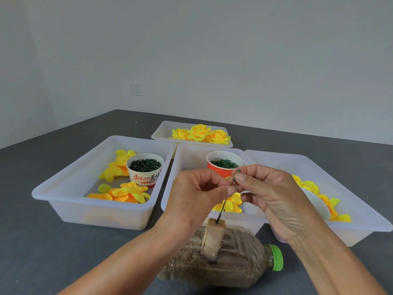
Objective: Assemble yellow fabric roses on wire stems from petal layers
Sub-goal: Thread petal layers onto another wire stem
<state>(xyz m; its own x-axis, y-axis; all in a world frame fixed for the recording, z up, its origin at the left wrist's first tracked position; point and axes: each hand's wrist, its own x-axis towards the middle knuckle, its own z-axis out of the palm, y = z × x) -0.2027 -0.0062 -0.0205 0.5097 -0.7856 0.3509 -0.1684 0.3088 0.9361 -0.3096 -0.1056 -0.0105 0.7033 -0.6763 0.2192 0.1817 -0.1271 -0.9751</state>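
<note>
My left hand [197, 194] and right hand [270, 192] both pinch the upper end of the green wire stem [221, 209], which stands in a foam block [213, 237] atop the bottle [240, 265] at the tabletop's [53, 252] near edge.

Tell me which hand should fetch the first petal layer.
Probably the right hand: it pinches only a small green piece at the wire stem tip, beside petals. The left hand steadies the stem.
</note>
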